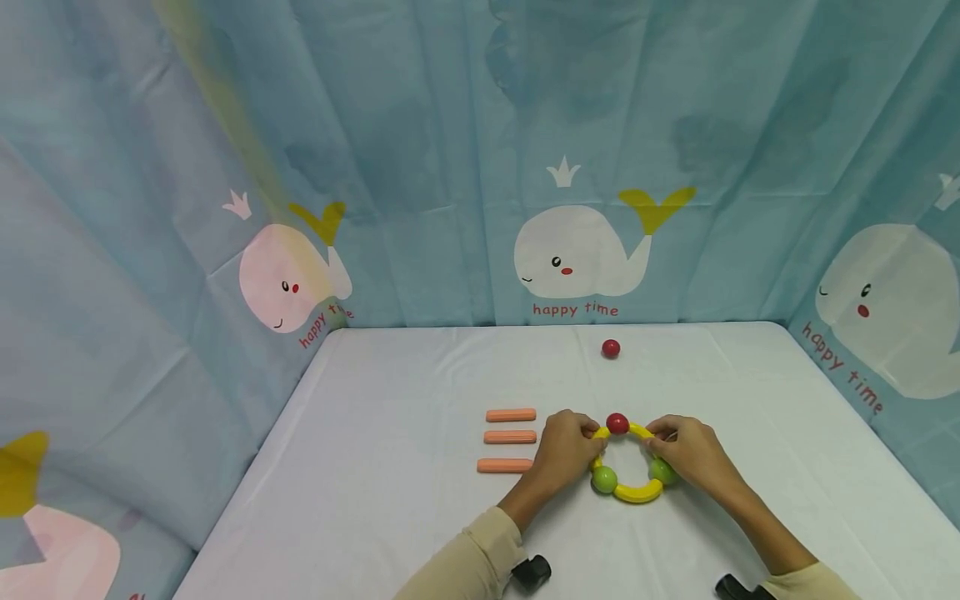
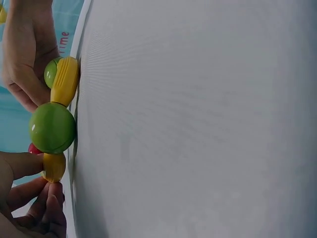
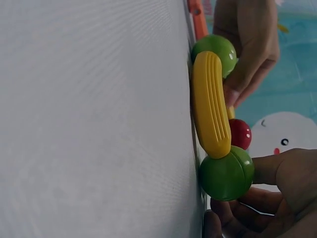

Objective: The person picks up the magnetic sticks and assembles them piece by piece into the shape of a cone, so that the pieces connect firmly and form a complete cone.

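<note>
Curved yellow rods (image 1: pixel 637 493) and balls join into a ring standing low on the white table (image 1: pixel 360 467). A red ball (image 1: pixel 617 423) is at its far side, with green balls at the near left (image 1: pixel 604 479) and near right (image 3: pixel 227 173). My left hand (image 1: pixel 564 450) pinches the left yellow rod (image 2: pixel 53 167) between thumb and fingers. On the opposite side, my right hand (image 1: pixel 693 450) holds the ring at the right yellow rod (image 1: pixel 642 431), close beside the right green ball. Its fingers partly cover that rod and ball.
Three straight orange rods (image 1: pixel 511 415) lie in a stack of rows left of the ring, the nearest partly behind my left hand. A loose red ball (image 1: pixel 611 348) rests near the table's back edge. Blue whale-print curtains (image 1: pixel 435 250) enclose the table's back and sides.
</note>
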The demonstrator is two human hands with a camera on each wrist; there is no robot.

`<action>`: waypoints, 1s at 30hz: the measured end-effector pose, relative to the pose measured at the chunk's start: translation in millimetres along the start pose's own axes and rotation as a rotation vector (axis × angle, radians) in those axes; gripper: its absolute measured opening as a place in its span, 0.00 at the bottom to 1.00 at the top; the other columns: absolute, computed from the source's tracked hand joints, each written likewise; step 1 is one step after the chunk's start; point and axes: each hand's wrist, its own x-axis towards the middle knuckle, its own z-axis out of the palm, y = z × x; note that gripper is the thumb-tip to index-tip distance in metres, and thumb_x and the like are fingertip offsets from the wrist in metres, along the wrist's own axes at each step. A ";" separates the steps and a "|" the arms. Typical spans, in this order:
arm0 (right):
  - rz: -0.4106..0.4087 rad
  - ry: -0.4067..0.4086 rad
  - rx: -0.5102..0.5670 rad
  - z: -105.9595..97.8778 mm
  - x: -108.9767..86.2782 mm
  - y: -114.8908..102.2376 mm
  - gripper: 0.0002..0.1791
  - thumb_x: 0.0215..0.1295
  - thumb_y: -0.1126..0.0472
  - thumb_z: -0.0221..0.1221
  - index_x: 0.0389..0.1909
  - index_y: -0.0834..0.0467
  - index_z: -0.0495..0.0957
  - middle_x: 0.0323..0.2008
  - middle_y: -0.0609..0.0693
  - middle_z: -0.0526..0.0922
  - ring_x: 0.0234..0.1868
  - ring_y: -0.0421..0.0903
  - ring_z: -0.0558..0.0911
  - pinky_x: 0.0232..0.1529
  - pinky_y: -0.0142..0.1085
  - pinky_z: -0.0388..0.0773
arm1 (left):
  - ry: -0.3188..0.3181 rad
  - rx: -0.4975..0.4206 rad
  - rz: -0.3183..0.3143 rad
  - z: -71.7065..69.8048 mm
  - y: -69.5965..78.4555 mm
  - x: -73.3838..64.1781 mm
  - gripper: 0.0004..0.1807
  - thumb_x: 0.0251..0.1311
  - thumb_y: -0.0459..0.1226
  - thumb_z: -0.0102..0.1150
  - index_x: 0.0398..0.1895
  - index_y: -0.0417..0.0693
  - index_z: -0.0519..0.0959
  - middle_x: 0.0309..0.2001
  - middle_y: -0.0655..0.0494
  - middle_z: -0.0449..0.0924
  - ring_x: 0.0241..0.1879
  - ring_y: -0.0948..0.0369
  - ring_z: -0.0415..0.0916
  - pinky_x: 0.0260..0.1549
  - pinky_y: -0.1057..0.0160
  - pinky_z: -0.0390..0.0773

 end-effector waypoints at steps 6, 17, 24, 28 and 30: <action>-0.006 0.003 -0.001 0.7 0.5 0.0 0.14 0.67 0.64 0.69 0.49 0.69 0.86 0.37 0.52 0.87 0.37 0.47 0.81 0.35 0.32 0.80 | 0.002 0.044 0.002 1.3 1.8 2.3 0.11 0.63 0.36 0.75 0.45 0.40 0.91 0.33 0.62 0.82 0.33 0.71 0.72 0.29 0.75 0.76; 0.017 -0.050 -0.016 1.7 5.5 0.5 0.14 0.68 0.61 0.69 0.48 0.67 0.86 0.36 0.52 0.85 0.38 0.48 0.79 0.39 0.38 0.81 | -0.053 0.039 -0.016 -1.0 -2.3 0.5 0.12 0.66 0.36 0.73 0.49 0.40 0.90 0.34 0.62 0.82 0.35 0.69 0.72 0.32 0.74 0.75; -0.058 -0.058 -0.059 1.6 11.8 0.0 0.15 0.69 0.61 0.69 0.53 0.60 0.88 0.37 0.53 0.84 0.37 0.49 0.77 0.34 0.37 0.76 | -0.058 0.039 0.010 -5.9 -2.3 -2.2 0.13 0.67 0.37 0.72 0.51 0.41 0.89 0.36 0.61 0.85 0.35 0.71 0.75 0.35 0.73 0.77; -0.063 -0.078 -0.060 1.7 15.6 -2.0 0.17 0.68 0.60 0.70 0.56 0.60 0.87 0.36 0.53 0.83 0.35 0.48 0.76 0.31 0.35 0.74 | -0.054 0.030 0.028 -11.5 -3.3 -2.9 0.12 0.68 0.36 0.71 0.51 0.41 0.89 0.38 0.61 0.86 0.36 0.71 0.77 0.37 0.72 0.79; -0.065 -0.084 -0.058 2.7 18.0 -2.5 0.21 0.67 0.60 0.71 0.59 0.59 0.86 0.37 0.54 0.82 0.35 0.48 0.75 0.30 0.34 0.75 | -0.046 0.027 0.039 -15.2 -4.6 -3.0 0.12 0.68 0.35 0.70 0.52 0.41 0.89 0.38 0.60 0.86 0.37 0.70 0.77 0.39 0.71 0.80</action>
